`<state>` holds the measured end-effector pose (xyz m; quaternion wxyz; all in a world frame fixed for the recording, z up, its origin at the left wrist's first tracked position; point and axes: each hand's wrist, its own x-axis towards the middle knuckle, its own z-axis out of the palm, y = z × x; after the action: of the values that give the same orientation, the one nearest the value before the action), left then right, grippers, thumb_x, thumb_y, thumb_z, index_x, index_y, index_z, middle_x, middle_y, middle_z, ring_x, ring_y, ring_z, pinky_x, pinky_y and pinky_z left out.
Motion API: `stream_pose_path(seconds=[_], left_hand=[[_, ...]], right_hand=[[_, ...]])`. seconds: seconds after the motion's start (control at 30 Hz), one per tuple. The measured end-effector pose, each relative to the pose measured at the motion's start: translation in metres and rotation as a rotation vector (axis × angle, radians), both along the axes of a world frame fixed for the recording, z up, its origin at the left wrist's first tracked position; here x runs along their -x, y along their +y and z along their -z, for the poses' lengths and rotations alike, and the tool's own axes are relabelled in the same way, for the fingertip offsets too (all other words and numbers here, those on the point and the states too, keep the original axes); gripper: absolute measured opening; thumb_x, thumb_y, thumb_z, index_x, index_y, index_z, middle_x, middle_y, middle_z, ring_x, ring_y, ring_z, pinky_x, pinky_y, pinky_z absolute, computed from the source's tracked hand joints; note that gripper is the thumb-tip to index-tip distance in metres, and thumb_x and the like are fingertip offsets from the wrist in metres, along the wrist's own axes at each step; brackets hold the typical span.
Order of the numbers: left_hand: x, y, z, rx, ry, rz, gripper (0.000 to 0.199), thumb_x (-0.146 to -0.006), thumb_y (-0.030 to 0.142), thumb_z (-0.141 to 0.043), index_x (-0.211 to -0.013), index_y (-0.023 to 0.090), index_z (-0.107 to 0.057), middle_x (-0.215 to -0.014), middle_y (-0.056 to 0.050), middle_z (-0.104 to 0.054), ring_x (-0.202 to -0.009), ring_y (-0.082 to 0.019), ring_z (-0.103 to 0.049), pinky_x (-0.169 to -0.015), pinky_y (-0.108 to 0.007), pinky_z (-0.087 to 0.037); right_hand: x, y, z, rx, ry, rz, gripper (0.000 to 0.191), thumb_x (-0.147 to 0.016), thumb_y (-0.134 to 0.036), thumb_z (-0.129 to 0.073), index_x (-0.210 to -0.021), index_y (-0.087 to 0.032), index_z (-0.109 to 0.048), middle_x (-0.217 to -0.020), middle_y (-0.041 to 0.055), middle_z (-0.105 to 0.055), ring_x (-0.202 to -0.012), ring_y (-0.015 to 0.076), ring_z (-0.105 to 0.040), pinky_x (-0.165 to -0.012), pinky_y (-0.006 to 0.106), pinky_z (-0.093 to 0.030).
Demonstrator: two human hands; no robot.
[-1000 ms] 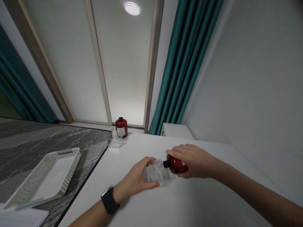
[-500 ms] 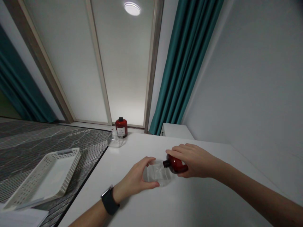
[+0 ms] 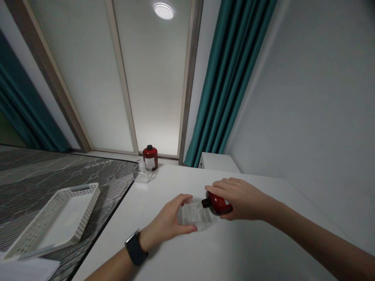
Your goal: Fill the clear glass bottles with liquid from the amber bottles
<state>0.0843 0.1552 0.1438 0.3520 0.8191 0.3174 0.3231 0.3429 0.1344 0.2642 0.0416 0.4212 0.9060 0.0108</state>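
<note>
My left hand (image 3: pixel 172 218), with a dark watch on its wrist, is wrapped round a clear plastic container (image 3: pixel 195 215) on the white table. My right hand (image 3: pixel 241 199) grips a dark red bottle (image 3: pixel 218 203) with a black neck. The bottle is tilted onto its side, its mouth pointing left over the right part of the container. Whether liquid is flowing from the bottle is too small to tell. The fingers of my right hand hide the bottle's base and most of its label.
A second dark red bottle (image 3: pixel 150 157) with a black cap stands at the table's far left corner, behind a small clear box (image 3: pixel 142 175). A white perforated basket (image 3: pixel 88 214) lies on the dark striped surface to the left. The white table (image 3: pixel 164 265) extends toward the right wall.
</note>
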Motion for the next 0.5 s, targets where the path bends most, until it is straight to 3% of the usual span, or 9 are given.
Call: stream_pose_path(seconds=[0.5], left_hand=[[-0.0001,-0.0006,-0.0023,0.016,0.003,-0.003,0.068,-0.073,0.032,-0.084,-0.131,0.021,-0.050,-0.123,-0.009,-0.065,-0.109,-0.028,-0.063,-0.099,-0.044,-0.050]], right_hand=[[-0.0012,-0.0008,-0.0005,-0.036,-0.005,-0.032,0.060,-0.079,-0.035,-0.075,-0.134,-0.024,-0.051,-0.118,0.0091,-0.069,-0.100,0.0303,-0.065,-0.084,0.042,-0.049]])
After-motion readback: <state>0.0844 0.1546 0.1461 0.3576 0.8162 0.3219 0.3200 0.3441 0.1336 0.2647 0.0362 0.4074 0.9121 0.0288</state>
